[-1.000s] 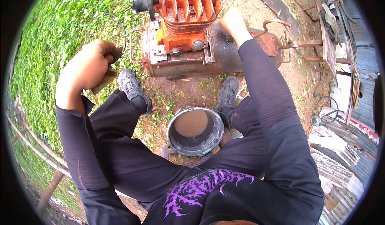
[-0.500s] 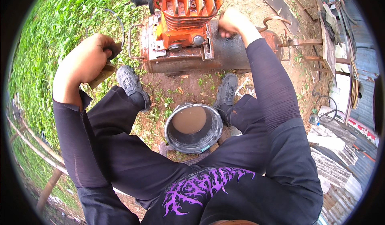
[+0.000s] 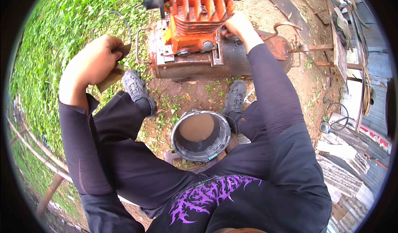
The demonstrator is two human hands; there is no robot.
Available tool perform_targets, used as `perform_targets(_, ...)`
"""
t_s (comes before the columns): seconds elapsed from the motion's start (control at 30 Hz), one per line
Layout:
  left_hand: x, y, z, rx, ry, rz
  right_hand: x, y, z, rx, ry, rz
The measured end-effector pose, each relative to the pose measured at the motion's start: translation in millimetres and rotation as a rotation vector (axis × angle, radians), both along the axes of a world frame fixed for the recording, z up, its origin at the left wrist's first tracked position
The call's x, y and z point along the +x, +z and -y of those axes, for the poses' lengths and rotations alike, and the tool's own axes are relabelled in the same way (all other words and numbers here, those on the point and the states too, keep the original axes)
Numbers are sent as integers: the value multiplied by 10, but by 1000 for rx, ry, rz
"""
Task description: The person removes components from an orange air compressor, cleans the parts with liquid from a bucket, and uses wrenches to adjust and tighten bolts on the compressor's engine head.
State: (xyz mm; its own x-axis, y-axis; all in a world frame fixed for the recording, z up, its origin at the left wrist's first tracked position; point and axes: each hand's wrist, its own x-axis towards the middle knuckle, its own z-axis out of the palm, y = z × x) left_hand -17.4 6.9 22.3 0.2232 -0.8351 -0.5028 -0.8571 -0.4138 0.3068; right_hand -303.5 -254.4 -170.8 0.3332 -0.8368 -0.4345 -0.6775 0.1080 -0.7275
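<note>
An orange air compressor pump (image 3: 199, 21) with cooling fins sits on a rusty, wet-looking cylindrical tank (image 3: 182, 70). My right hand (image 3: 238, 24) is at the pump's right side, low against the tank top. Its fingers are curled, and anything in them is hidden. Off to the left, above the grass, my left hand (image 3: 96, 59) grips a stiff brown sheet (image 3: 111, 78). Parts of that sheet stick out on two sides of the fingers; its material is unclear. Between my legs stands a black bucket (image 3: 177, 149) holding murky brown water (image 3: 197, 127).
My grey shoes (image 3: 134, 85) stand on either side of the dirt in front of the tank. A curved pipe (image 3: 286, 24) rises at the tank's right end. Wooden boards and corrugated sheets (image 3: 379, 96) line the right side. A bamboo rail (image 3: 49, 193) lies lower left.
My right hand has shifted slightly left and down, closer to the pump base. My left hand has moved a little right with the brown sheet. The view has shifted slightly.
</note>
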Motion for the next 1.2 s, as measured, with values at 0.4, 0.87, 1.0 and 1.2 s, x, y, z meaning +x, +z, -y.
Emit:
perform_targets(0.4, -714, -936, -411, -244, -382, -33, -468, 1017, -1028, -583, 457, -380)
perform_targets(0.87, -2853, -3808, -1749, 154, -346, 30, -1118, 1313, -2124, -225, 423, -357)
perform_targets(1.0, -2868, -4232, -2053, 350, -399, 109, -1032, 1260, -1994, -298, 412, -292)
perform_targets(1.2, -3011, -4296, -2097, 364, -356, 72, -1039, 1258, -1933, -352, 397, -285)
